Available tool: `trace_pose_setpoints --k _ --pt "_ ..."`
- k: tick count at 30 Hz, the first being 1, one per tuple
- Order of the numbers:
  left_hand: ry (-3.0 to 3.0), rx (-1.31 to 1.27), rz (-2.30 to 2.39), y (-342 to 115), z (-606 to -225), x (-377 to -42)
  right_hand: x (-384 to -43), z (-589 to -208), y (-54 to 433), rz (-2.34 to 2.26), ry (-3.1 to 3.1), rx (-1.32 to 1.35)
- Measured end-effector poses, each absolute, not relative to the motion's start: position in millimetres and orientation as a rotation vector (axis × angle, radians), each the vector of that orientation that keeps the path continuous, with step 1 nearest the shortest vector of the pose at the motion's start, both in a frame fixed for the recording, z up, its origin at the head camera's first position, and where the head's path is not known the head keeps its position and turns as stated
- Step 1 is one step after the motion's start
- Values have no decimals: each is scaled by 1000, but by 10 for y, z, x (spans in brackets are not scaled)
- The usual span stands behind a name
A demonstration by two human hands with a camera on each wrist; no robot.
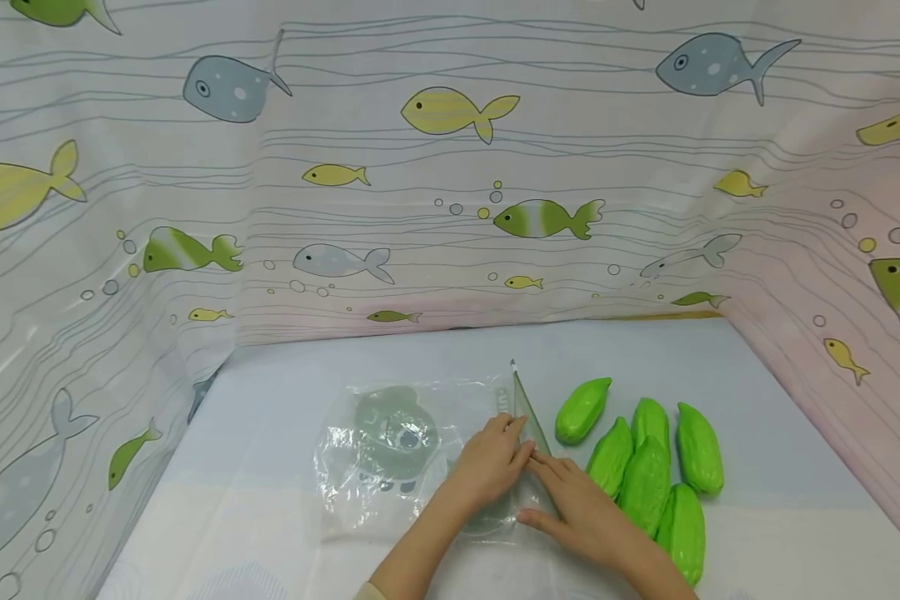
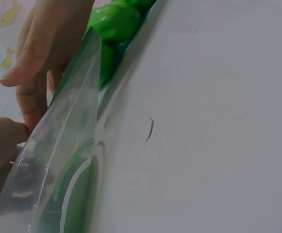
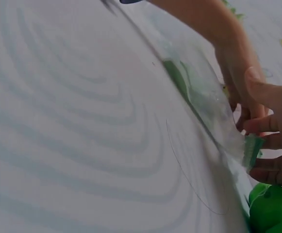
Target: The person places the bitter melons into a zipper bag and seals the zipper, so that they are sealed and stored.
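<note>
A clear plastic bag [image 1: 337, 492] with a green cartoon animal print lies flat on the table, its right edge raised in a slanting fold. My left hand [image 1: 487, 462] grips that raised edge near its middle. Just to the right, my right hand [image 1: 581, 512] holds the same edge from the other side, its thumb apart. In the right wrist view, fingers of the right hand [image 3: 281, 128] curl over a green strip [image 3: 251, 150] of the bag's edge. Close beside the right hand lie several bright green, elongated, ridged fruits or vegetables [image 1: 647, 483].
The pale table [image 1: 270, 433] runs back to a curtain [image 1: 450, 175] printed with fish, which encloses it at the back and both sides. One green piece [image 1: 583, 410] lies apart behind the others, and another [image 1: 700, 450] sits at the far right.
</note>
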State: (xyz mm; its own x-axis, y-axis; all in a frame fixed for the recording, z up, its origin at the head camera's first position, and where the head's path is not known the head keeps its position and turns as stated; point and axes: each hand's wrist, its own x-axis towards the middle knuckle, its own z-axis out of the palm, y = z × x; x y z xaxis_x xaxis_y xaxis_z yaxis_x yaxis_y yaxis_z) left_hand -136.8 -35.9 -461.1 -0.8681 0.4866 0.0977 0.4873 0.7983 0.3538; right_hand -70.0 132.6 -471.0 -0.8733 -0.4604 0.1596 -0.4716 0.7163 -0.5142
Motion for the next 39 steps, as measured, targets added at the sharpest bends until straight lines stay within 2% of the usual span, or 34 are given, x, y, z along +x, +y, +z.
trace_pose_setpoints --k 12,19,39 --pt "-2947 -632 -852 -340 -4713 -1368 -666 -4730 1302 799 -2832 810" --pt "-2931 -651 -1049 -324 -4743 -1351 -661 -4757 1284 705 -2825 835" --pt "-2933 -702 -1059 -333 -4838 -1295 -582 -4696 1367 648 -2694 801"
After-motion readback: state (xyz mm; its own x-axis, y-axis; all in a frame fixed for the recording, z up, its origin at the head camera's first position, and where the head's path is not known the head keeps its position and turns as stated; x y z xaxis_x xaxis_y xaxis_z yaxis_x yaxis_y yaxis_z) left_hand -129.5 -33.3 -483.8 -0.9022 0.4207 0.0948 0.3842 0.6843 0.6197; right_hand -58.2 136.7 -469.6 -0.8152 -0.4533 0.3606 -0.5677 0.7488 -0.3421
